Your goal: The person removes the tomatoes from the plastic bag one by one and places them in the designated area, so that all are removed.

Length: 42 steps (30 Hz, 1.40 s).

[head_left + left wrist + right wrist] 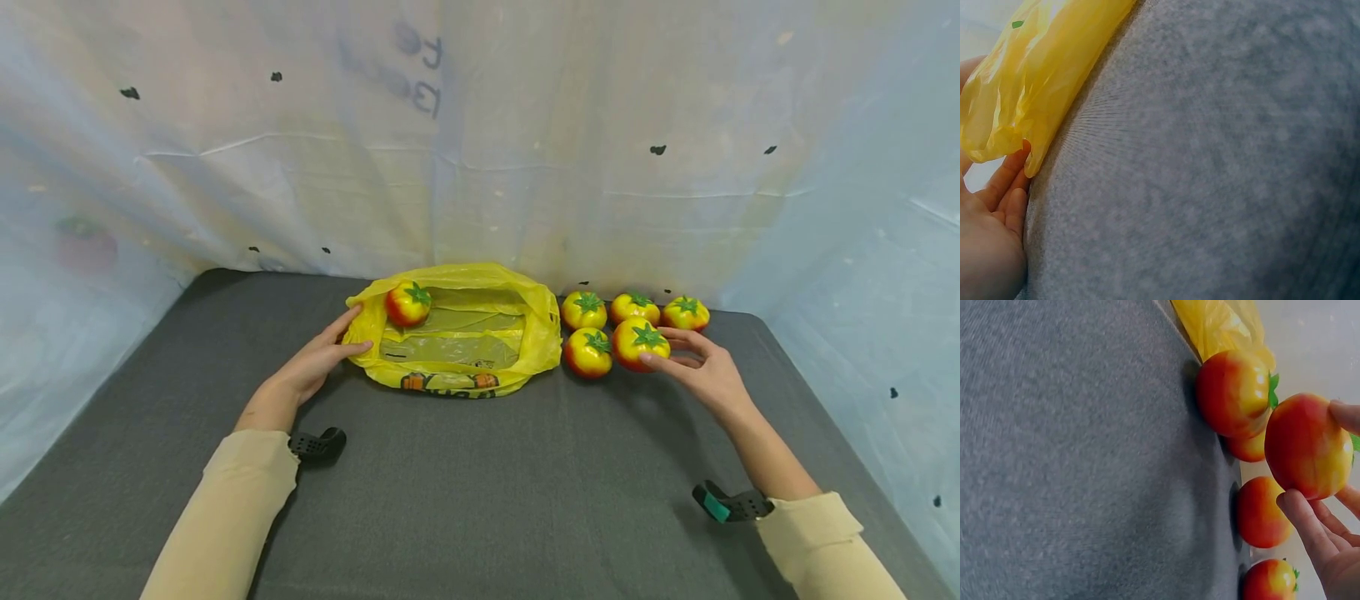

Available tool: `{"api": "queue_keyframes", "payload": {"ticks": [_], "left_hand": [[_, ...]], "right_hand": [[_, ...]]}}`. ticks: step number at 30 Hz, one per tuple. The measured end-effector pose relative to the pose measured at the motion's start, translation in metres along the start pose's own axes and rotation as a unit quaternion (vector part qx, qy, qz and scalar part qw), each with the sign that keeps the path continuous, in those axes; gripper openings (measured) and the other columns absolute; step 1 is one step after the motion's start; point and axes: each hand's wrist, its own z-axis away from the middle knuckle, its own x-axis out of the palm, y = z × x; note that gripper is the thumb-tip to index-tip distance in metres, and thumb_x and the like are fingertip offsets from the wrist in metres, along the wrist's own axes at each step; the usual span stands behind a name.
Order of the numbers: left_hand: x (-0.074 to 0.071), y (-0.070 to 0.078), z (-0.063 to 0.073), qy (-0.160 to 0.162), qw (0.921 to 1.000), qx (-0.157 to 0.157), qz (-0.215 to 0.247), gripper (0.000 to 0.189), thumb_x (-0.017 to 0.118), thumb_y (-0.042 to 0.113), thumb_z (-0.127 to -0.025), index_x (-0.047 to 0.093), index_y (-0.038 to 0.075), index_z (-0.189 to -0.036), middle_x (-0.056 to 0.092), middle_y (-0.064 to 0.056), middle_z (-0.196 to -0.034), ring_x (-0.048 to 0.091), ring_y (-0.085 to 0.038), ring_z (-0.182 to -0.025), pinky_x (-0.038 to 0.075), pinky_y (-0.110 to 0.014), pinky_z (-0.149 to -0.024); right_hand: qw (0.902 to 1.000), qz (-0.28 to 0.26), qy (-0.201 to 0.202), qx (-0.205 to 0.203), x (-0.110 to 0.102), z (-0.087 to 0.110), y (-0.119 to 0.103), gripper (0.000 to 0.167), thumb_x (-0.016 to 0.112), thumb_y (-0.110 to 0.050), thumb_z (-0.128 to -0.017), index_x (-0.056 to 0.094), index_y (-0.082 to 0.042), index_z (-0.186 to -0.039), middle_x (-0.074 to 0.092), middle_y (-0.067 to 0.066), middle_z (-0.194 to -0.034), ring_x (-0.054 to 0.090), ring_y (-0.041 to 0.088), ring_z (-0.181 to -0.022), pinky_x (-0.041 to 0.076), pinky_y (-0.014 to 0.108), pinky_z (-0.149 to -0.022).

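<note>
A yellow plastic bag lies with its mouth spread wide on the dark cloth. My left hand holds its left rim; in the left wrist view the fingers reach beneath the crinkled plastic. One red-and-yellow tomato with a green leafy top sits inside the bag's left end. On the right, my right hand grips another tomato between thumb and fingers. The right wrist view shows this tomato raised off the cloth, close to a neighbouring tomato.
Several more tomatoes stand right of the bag: one in front and a back row including a left one and a right one. Pale plastic sheeting rises behind the grey-black table surface and along both sides.
</note>
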Motion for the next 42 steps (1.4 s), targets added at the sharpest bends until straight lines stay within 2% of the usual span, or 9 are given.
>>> {"api": "queue_keyframes", "payload": {"ticks": [18, 22, 24, 26, 30, 33, 34, 39, 42], "left_hand": [[0.001, 0.002, 0.001, 0.003, 1.0, 0.0, 0.0, 0.081, 0.054, 0.032, -0.098, -0.005, 0.036, -0.153, -0.021, -0.002, -0.159, -0.02, -0.032, -0.145, -0.005, -0.066, -0.111], [0.001, 0.003, 0.001, 0.004, 1.0, 0.0, -0.001, 0.08, 0.053, 0.032, -0.099, -0.005, 0.036, -0.154, -0.021, -0.003, -0.159, -0.02, -0.032, -0.145, -0.004, -0.066, -0.111], [0.001, 0.004, 0.002, 0.004, 1.0, 0.0, -0.001, 0.08, 0.053, 0.032, -0.099, -0.005, 0.036, -0.154, -0.021, -0.003, -0.159, -0.02, -0.032, -0.145, -0.004, -0.066, -0.111], [0.001, 0.004, 0.002, 0.005, 1.0, 0.001, -0.001, 0.08, 0.053, 0.032, -0.099, -0.005, 0.035, -0.154, -0.021, -0.003, -0.159, -0.02, -0.032, -0.145, -0.004, -0.066, -0.112], [0.001, 0.004, 0.003, 0.004, 1.0, 0.002, 0.001, 0.08, 0.053, 0.032, -0.099, -0.005, 0.035, -0.154, -0.021, -0.003, -0.16, -0.019, -0.033, -0.146, -0.004, -0.066, -0.111], [0.001, 0.004, 0.003, 0.004, 1.0, 0.001, 0.001, 0.08, 0.053, 0.032, -0.099, -0.005, 0.035, -0.154, -0.021, -0.003, -0.159, -0.02, -0.033, -0.145, -0.004, -0.066, -0.111], [0.001, 0.004, 0.003, 0.004, 1.0, 0.001, 0.001, 0.08, 0.053, 0.032, -0.099, -0.005, 0.035, -0.154, -0.021, -0.003, -0.159, -0.02, -0.033, -0.145, -0.004, -0.066, -0.111], [0.001, 0.003, 0.002, 0.004, 1.0, 0.002, 0.0, 0.081, 0.054, 0.032, -0.098, -0.005, 0.035, -0.154, -0.021, -0.003, -0.159, -0.02, -0.032, -0.146, -0.004, -0.066, -0.111], [0.001, 0.002, 0.002, 0.004, 1.0, 0.0, 0.003, 0.081, 0.054, 0.032, -0.098, -0.005, 0.035, -0.154, -0.021, -0.002, -0.16, -0.02, -0.032, -0.146, -0.005, -0.066, -0.111]], "right_hand": [[0.9997, 0.016, -0.007, 0.014, 0.001, -0.009, 0.024, 0.076, 0.062, -0.049, -0.089, 0.037, -0.006, -0.147, 0.038, 0.026, -0.144, 0.049, 0.042, -0.124, 0.041, 0.059, -0.097], [0.9996, 0.023, -0.008, 0.017, 0.001, -0.01, 0.028, 0.075, 0.062, -0.05, -0.089, 0.038, -0.007, -0.146, 0.041, 0.025, -0.143, 0.063, 0.008, -0.101, 0.046, 0.053, -0.094], [0.9995, 0.025, -0.007, 0.02, 0.002, -0.011, 0.03, 0.075, 0.062, -0.051, -0.089, 0.038, -0.007, -0.146, 0.042, 0.024, -0.142, 0.057, -0.009, -0.088, 0.047, 0.05, -0.093], [0.9994, 0.025, -0.007, 0.023, 0.003, -0.012, 0.032, 0.076, 0.062, -0.051, -0.089, 0.038, -0.007, -0.146, 0.042, 0.025, -0.142, 0.05, -0.016, -0.083, 0.048, 0.049, -0.092], [0.9993, 0.021, -0.012, 0.027, 0.005, -0.013, 0.034, 0.076, 0.062, -0.05, -0.089, 0.037, -0.007, -0.147, 0.041, 0.026, -0.142, 0.061, 0.005, -0.098, 0.048, 0.049, -0.092], [0.9993, 0.021, -0.015, 0.027, 0.006, -0.013, 0.036, 0.076, 0.062, -0.048, -0.09, 0.036, -0.007, -0.148, 0.04, 0.027, -0.143, 0.06, 0.026, -0.112, 0.048, 0.049, -0.092], [0.9993, 0.02, -0.015, 0.027, 0.007, -0.013, 0.036, 0.076, 0.061, -0.048, -0.09, 0.035, -0.006, -0.148, 0.04, 0.027, -0.143, 0.06, 0.025, -0.111, 0.049, 0.049, -0.092], [0.9994, 0.016, -0.017, 0.027, 0.007, -0.013, 0.037, 0.075, 0.061, -0.047, -0.091, 0.035, -0.006, -0.148, 0.04, 0.026, -0.143, 0.058, -0.001, -0.096, 0.049, 0.047, -0.093], [0.9994, 0.013, -0.017, 0.027, 0.008, -0.013, 0.037, 0.075, 0.06, -0.047, -0.091, 0.034, -0.006, -0.149, 0.04, 0.026, -0.144, 0.061, 0.012, -0.105, 0.048, 0.048, -0.094]]}}
